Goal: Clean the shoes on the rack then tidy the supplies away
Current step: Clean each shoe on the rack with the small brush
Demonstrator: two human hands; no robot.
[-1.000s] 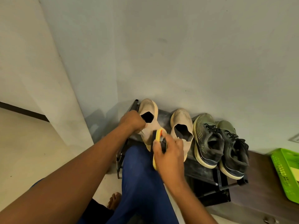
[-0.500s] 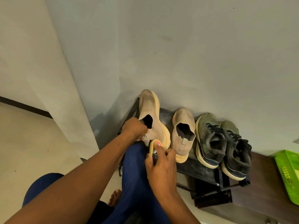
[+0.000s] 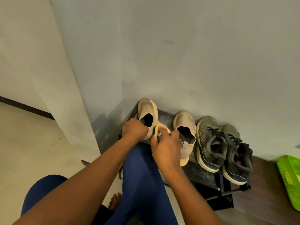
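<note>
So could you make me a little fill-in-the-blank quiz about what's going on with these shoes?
1. The rack holds ____ shoes in all.
2. The left hand holds the ____ slip-on shoe at its opening.
3. The right hand holds a brush with a ____ rim against that shoe.
4. The basket at the far right is ____.

Missing words: four; beige; yellow; green

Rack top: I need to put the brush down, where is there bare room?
A bare strip of rack lies in front of the dark shoes; dark floor is free between rack and green basket. The shoe row itself is packed, beige shoes included.
</note>
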